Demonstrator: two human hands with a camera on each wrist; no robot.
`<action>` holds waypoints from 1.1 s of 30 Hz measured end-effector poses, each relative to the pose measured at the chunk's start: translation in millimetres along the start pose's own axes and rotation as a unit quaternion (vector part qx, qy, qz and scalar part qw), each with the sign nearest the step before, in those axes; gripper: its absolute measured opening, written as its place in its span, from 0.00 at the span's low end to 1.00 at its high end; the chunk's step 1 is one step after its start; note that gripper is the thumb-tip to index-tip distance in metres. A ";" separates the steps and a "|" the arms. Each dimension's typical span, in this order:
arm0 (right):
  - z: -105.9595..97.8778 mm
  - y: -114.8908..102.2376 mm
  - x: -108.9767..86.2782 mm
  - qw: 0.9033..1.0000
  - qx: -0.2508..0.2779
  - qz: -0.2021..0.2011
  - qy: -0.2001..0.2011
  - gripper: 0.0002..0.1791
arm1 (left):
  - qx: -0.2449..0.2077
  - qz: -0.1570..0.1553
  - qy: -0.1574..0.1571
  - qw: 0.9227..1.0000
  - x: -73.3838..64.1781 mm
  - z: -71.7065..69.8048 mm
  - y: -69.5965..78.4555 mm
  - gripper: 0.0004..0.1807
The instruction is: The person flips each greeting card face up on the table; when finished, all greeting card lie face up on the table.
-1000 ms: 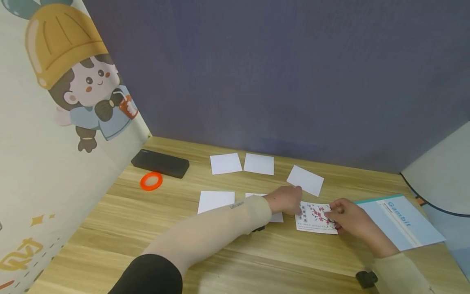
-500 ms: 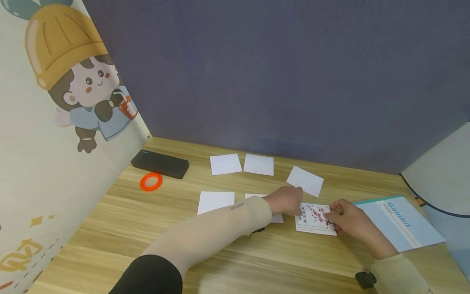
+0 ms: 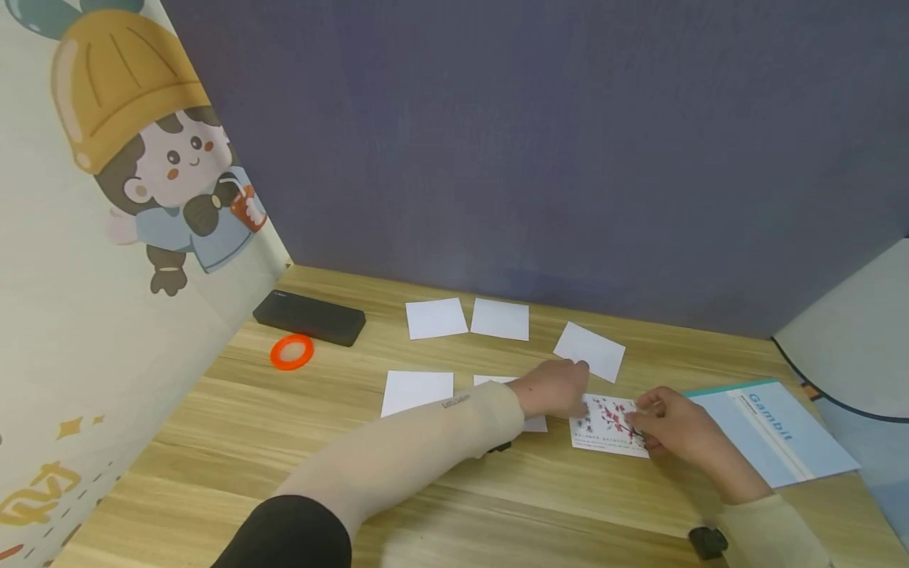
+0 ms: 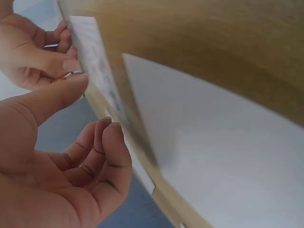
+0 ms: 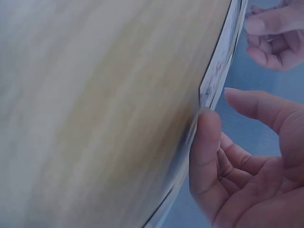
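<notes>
A white postcard [image 3: 602, 439] printed with pink blossom and dark characters lies on the wooden table, turned slightly. At its left end is my left hand [image 3: 557, 388], thumb and curled fingers apart with nothing between them in the left wrist view. My right hand [image 3: 678, 430] is at the card's right edge. In the right wrist view its index fingertip meets the card's corner, while the thumb stands off with a gap. Just behind is a blank white card [image 3: 592, 351], set at an angle. Another white card [image 3: 536, 424] is partly hidden under my left forearm.
Two blank cards [image 3: 436, 319] lie side by side near the dark partition [image 3: 497, 158], and one more white card [image 3: 417, 392] is in front of them. A black case [image 3: 309, 317] and an orange ring [image 3: 292, 352] are on the left. A light blue "Gambit" booklet [image 3: 777, 434] lies on the right.
Both hands have stayed nearly in place. The blossom postcard has shifted very slightly left, and my left fingers now cover a little more of its left end.
</notes>
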State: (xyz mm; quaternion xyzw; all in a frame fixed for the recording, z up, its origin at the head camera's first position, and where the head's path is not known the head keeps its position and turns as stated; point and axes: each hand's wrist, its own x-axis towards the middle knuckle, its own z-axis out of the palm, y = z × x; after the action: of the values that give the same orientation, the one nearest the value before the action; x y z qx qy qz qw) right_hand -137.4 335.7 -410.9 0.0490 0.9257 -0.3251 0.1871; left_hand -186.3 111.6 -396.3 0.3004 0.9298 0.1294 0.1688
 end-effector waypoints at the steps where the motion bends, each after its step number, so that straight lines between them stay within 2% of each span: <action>1: -0.5 -0.3 -1.0 1.000 -0.001 0.000 0.000 0.32 | -0.003 0.001 0.002 1.000 -0.5 -0.9 0.1 0.27; 8: -4.9 -1.6 -7.9 1.000 -0.010 -0.014 0.000 0.32 | 0.010 0.020 0.018 1.000 -3.5 -8.2 1.6 0.25; 13: -5.4 -6.1 -8.3 0.999 -0.024 -0.027 0.008 0.31 | -0.007 0.007 0.027 1.000 -2.9 -11.2 -0.1 0.26; 18: -8.5 -11.2 -2.5 0.998 -0.046 -0.032 0.013 0.34 | -0.038 0.002 0.045 0.998 0.8 -14.2 -8.7 0.25; 21: -11.0 -12.0 4.4 0.998 -0.055 -0.031 0.013 0.37 | -0.061 -0.002 0.053 0.997 8.2 -13.9 -14.1 0.23; 25: -12.9 -14.2 16.4 0.997 -0.061 -0.039 0.013 0.40 | -0.084 -0.016 0.069 0.994 20.7 -12.2 -22.6 0.26; 31: -16.1 -19.9 33.8 0.999 -0.042 -0.032 0.014 0.43 | -0.063 -0.033 0.087 0.994 38.2 -10.9 -35.2 0.30; 33: -16.6 -21.7 39.9 0.999 -0.037 -0.031 0.017 0.37 | -0.058 -0.041 0.087 0.994 43.5 -10.8 -38.3 0.33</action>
State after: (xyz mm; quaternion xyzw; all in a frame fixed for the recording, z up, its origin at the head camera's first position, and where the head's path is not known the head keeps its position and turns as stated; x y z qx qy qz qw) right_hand -184.1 327.7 -401.4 0.0186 0.9411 -0.2956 0.1632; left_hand -243.5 106.2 -409.9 0.2396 0.9433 0.2018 0.1094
